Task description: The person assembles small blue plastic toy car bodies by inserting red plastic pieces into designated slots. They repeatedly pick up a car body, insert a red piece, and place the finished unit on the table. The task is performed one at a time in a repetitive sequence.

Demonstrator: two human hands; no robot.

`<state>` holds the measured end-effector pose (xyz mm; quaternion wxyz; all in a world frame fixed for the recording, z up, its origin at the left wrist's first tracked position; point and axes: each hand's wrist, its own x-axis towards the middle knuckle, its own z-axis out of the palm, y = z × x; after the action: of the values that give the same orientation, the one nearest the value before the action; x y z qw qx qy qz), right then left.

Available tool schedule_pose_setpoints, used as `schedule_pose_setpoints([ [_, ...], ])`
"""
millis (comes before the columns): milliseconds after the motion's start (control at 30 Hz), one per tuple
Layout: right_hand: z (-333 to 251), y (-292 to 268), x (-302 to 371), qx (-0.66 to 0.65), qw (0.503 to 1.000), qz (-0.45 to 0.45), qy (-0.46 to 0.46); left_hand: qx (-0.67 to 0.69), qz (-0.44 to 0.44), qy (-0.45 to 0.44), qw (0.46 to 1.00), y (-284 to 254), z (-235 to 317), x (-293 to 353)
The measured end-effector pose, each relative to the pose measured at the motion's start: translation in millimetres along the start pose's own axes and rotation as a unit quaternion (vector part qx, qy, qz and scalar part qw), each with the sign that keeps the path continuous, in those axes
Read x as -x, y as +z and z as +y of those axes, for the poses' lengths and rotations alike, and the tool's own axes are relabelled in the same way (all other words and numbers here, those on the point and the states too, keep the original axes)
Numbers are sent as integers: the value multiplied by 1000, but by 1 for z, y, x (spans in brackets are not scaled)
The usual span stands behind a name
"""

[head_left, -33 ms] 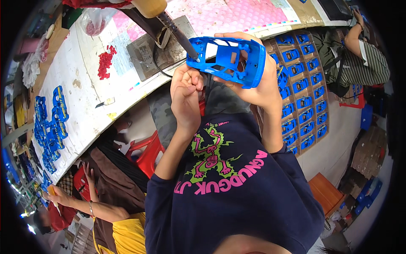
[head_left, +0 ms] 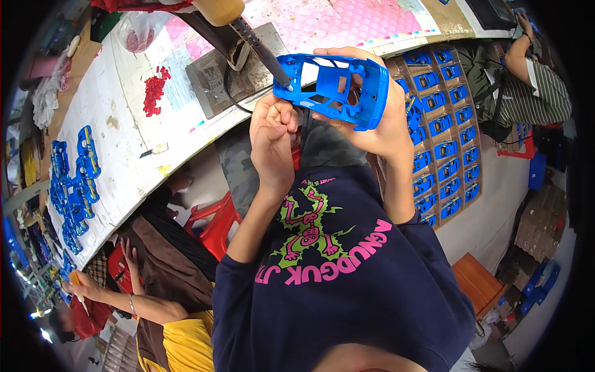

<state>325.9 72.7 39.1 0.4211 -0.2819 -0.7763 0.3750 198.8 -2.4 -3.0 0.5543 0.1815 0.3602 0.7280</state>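
A blue plastic toy car body shell (head_left: 364,93) is held with its hollow inside facing up. My right hand (head_left: 392,127) grips its right end, with fingers along the far side and the thumb at the near side. At the shell's near left corner is my left hand (head_left: 273,139), closed, its fingers curled in and the thumb pressed over them. Whether something small sits in those fingers is hidden. From above, a soldering iron (head_left: 260,53) with a tan handle slants down, and its tip meets the inside of the shell's left end.
Small red parts (head_left: 156,91) lie on the white worktable (head_left: 124,164) beside a metal plate (head_left: 214,80). Several blue pieces (head_left: 73,186) are heaped farther left. Partitioned cardboard (head_left: 455,127) holding blue car shells stands right. A co-worker's hand (head_left: 90,288) holds an orange-handled tool at lower left.
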Motion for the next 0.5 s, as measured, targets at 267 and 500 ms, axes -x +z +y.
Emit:
schedule_pose_setpoints([
  [267,-1,-3,0,11,1000,-18,-22,12,1,-5,1000,0,-1,0],
  [500,-1,-3,0,2,999,-15,-29,5,4,-8,1000,1,0,1],
])
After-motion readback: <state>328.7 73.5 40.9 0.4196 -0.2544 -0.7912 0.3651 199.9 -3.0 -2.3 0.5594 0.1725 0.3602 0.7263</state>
